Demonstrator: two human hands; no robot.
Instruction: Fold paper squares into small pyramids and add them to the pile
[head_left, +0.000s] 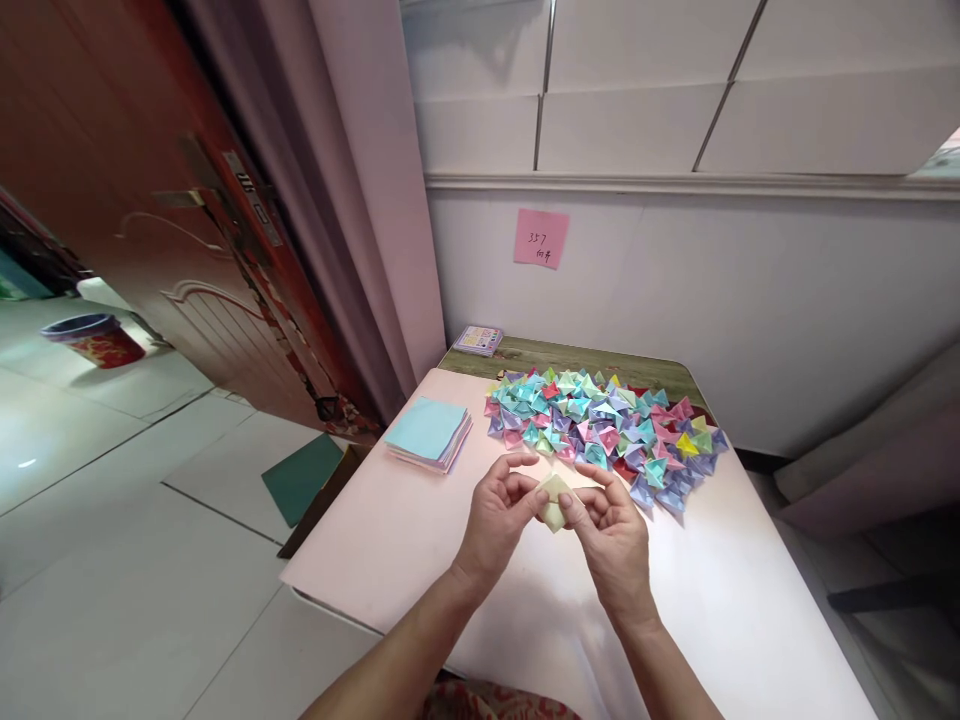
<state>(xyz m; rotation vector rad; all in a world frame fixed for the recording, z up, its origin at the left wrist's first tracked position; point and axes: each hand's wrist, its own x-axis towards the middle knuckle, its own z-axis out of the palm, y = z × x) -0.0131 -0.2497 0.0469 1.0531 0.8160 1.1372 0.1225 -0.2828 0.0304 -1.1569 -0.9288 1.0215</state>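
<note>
A small pale yellow piece of folded paper (553,516) is held up over the table, roughly diamond-shaped. My left hand (501,510) pinches its left side between thumb and fingers. On the opposite side my right hand (611,530) grips it the same way, thumb on the near face. Just beyond my fingertips spreads a heap of folded paper pieces (600,415) in blue, purple, pink, red, yellow and green. To the left lies a stack of square paper sheets (427,432), light blue on top. The far side of the folded paper is hidden from me.
The pink-covered table (360,545) meets a white wall bearing a pink sticky note (541,238). At its far left corner rests a small stack of printed packs (478,340). A wooden door (225,250), curtain (352,150) and bin (94,340) are off to the left.
</note>
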